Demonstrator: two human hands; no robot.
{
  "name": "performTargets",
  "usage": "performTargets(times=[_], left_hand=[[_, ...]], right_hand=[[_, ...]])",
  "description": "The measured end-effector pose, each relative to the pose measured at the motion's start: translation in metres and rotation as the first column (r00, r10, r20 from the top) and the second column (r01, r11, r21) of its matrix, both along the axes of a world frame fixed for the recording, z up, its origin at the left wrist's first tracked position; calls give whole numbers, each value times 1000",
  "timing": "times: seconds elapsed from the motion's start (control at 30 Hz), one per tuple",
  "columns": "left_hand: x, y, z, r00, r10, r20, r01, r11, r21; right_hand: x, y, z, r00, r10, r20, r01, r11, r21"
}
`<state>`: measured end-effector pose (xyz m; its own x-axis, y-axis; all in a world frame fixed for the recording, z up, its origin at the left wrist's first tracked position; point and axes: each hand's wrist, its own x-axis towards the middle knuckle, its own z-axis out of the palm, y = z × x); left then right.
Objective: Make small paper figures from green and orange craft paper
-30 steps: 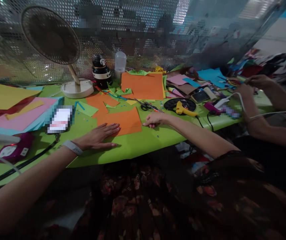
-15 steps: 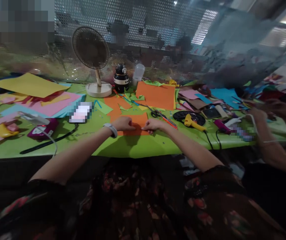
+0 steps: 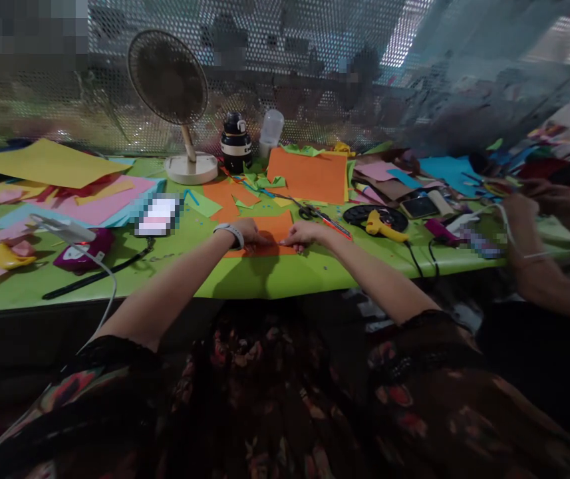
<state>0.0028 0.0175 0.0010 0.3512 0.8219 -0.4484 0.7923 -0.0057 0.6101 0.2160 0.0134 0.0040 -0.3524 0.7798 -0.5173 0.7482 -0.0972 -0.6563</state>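
Note:
An orange sheet lies near the front edge of the green table. My left hand, with a pale band at the wrist, is at the sheet's left part, fingers closed on it. Across from it my right hand pinches the sheet at its right part. A narrow strip of orange shows between the two hands. Just behind my right hand lie scissors and a red-edged tool or strip.
Behind stand a fan, a black bottle and more orange paper. A phone lies left; a yellow glue gun rests on a black dish at right. Another person's hands work at far right.
My left hand has moved slightly right along the orange sheet, toward my right hand. The view has shifted a little, so the table sits higher in the picture.

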Motion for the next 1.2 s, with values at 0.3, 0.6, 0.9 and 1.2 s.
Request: performTargets(times=[0.3,0.6,0.9,1.2], left_hand=[[-53,-9,8,990,9,-143,-9,1000,3],[-72,-41,2,984,138,-115,-61,859,508],[-53,-74,-26,947,-131,-294,297,707,642],[-50,-71,-31,905,-137,-402,356,761,543]], right_hand=[[0,-5,2,1000,-15,22,13,998,61],[-7,-51,-9,973,-217,78,111,736,668],[-44,-43,-32,907,128,402,-364,720,591],[38,-25,-25,921,-274,277,-61,601,797]])
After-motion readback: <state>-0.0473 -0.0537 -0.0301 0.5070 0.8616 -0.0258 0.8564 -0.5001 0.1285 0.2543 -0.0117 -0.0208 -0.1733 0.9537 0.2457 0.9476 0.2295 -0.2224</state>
